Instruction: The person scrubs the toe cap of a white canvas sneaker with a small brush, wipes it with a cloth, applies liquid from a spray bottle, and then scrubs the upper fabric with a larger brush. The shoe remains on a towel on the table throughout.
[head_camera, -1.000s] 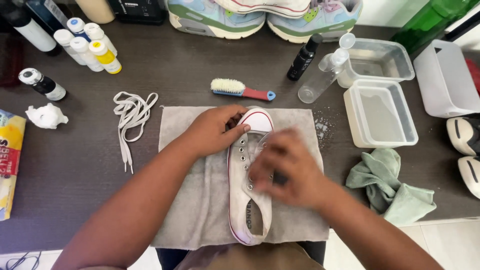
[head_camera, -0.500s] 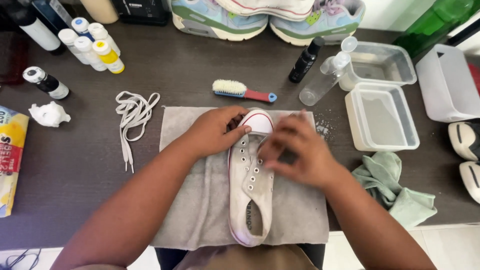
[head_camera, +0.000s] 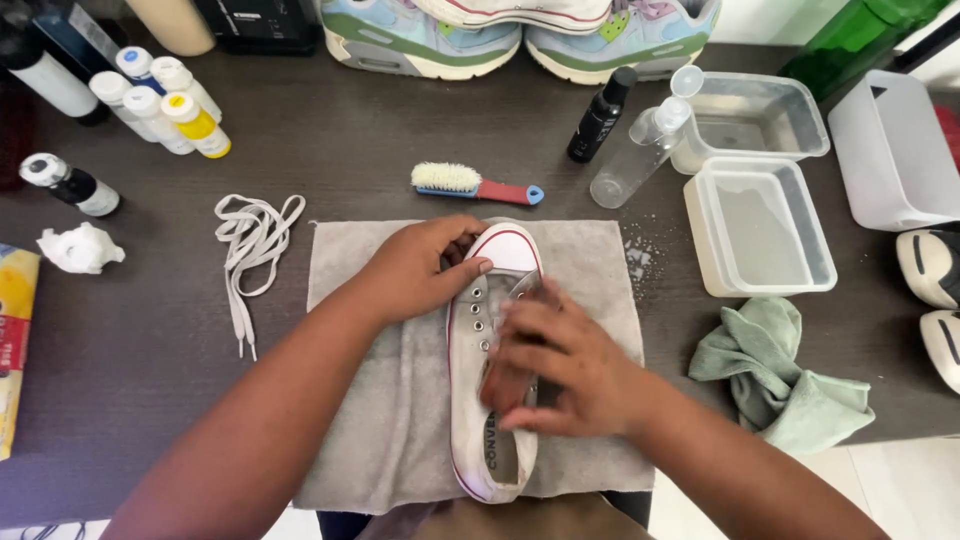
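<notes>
My left hand clamps the sneaker toe on the grey towel; right hand grips a brush on its side, laces out left, scrubbing seemingly underway

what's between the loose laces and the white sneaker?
Head view: left forearm crosses grey towel between white laces and white sneaker; nothing else.

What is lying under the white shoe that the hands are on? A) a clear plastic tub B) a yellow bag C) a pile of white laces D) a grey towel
D: the white shoe lies on a grey towel spread on the dark table, with the left hand at its toe and the right hand over its middle.
</notes>
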